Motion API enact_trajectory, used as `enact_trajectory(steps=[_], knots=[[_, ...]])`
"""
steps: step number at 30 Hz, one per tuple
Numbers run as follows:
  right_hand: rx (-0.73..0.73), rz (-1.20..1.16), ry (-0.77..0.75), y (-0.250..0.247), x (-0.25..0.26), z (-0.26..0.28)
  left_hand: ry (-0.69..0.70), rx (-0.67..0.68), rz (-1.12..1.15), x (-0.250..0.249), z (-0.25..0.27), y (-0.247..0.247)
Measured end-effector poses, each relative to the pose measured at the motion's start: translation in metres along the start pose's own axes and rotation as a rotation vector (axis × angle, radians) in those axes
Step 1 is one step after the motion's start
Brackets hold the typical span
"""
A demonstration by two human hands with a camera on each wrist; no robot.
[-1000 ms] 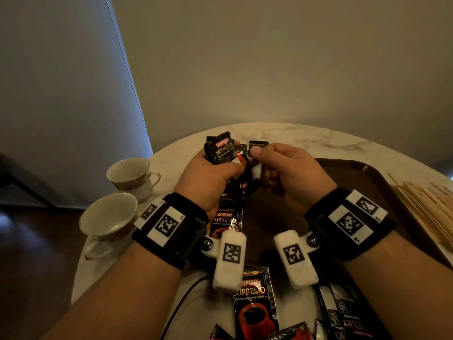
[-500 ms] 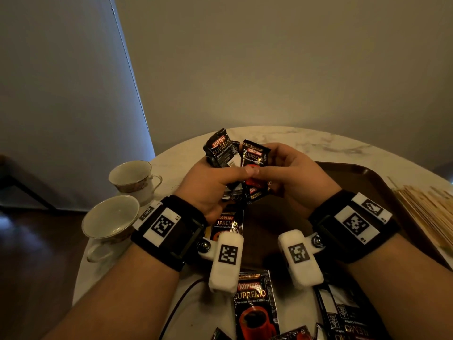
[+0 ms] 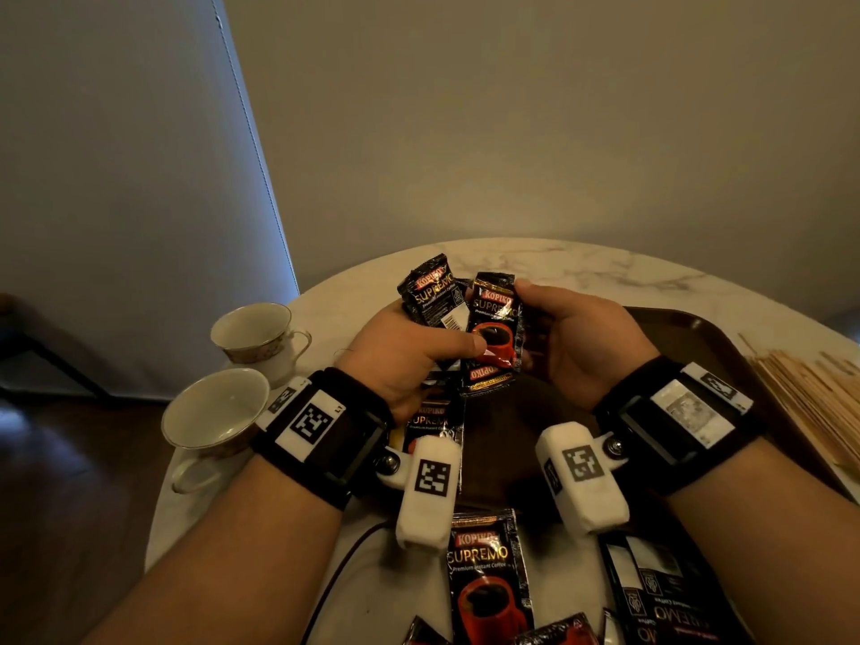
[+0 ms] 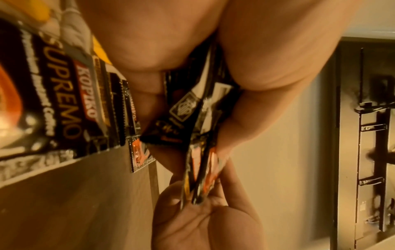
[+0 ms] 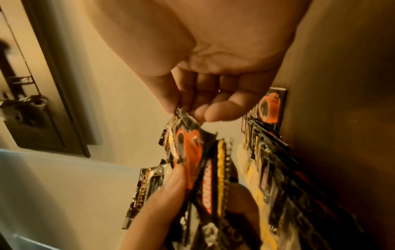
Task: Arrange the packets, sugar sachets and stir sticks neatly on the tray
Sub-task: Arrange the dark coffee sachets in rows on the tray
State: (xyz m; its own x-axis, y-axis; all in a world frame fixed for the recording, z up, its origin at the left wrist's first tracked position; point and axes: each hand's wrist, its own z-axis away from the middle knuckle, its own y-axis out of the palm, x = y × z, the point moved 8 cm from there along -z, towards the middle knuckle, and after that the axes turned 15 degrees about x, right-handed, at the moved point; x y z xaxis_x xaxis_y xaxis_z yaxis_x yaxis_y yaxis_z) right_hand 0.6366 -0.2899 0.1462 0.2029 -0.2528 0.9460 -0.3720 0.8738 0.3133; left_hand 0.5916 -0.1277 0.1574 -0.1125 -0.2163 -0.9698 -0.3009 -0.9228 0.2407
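Note:
My left hand (image 3: pixel 419 356) grips a fanned bundle of black coffee packets (image 3: pixel 430 290) above the brown tray (image 3: pixel 698 328), its thumb pressing on the front packet (image 3: pixel 493 337). My right hand (image 3: pixel 558 328) holds that front packet by its top and right edge. In the right wrist view, thumb and fingertips (image 5: pixel 222 111) pinch the packet's corner (image 5: pixel 186 135). The left wrist view shows the bundle (image 4: pixel 200 162) edge-on between both hands. More packets lie on the tray under my left hand (image 3: pixel 433 421) and on the table nearby (image 3: pixel 488 579). A stack of wooden stir sticks (image 3: pixel 809 398) lies right of the tray.
Two empty teacups (image 3: pixel 218 412) (image 3: pixel 256 332) stand at the left edge of the round marble table (image 3: pixel 581 267). Dark packets (image 3: pixel 665 593) lie face down at the near right. A thin cable (image 3: pixel 344 565) runs over the near table edge.
Both hands rose slightly. The front packet turned from edge-on to upright and facing me, and the right hand shifted from pinching it in front to holding its top and right side.

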Motion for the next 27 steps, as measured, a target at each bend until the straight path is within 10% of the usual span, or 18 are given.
enact_trajectory(steps=[11, 27], knots=[[-0.122, 0.122, -0.067, -0.016, 0.022, 0.003, 0.125, -0.194, 0.113, -0.009, 0.001, -0.021], [-0.234, 0.482, 0.403, -0.043, -0.009, -0.023, 0.201, -0.329, 0.100, -0.016, 0.004, -0.044]])
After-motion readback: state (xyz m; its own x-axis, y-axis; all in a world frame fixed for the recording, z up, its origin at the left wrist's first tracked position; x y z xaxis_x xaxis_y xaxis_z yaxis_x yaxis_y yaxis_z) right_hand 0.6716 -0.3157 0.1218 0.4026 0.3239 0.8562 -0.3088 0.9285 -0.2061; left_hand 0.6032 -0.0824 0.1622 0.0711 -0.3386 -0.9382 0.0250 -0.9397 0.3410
